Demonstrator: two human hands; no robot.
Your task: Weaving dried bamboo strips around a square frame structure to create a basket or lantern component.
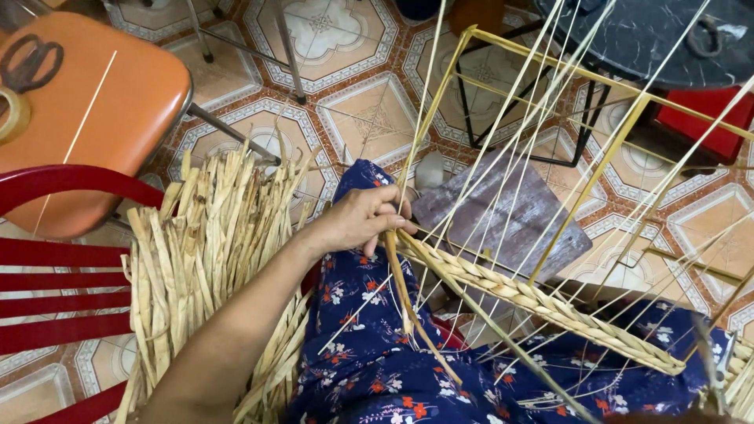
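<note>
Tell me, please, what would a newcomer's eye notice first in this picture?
First, the left hand in the middle, gripping pale strands where the woven braid begins; the braid runs down to the right across a yellow metal frame. Next, the big bundle of dried straw lying on the left, beside a red slatted chair. An orange chair seat with scissors sits at the upper left. The right hand is not in view.

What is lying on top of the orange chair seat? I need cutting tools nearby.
On the orange chair seat lie dark scissors, a tape roll cut off by the frame edge, and one thin pale strand. The seat's near part is covered by a red chair back.
</note>
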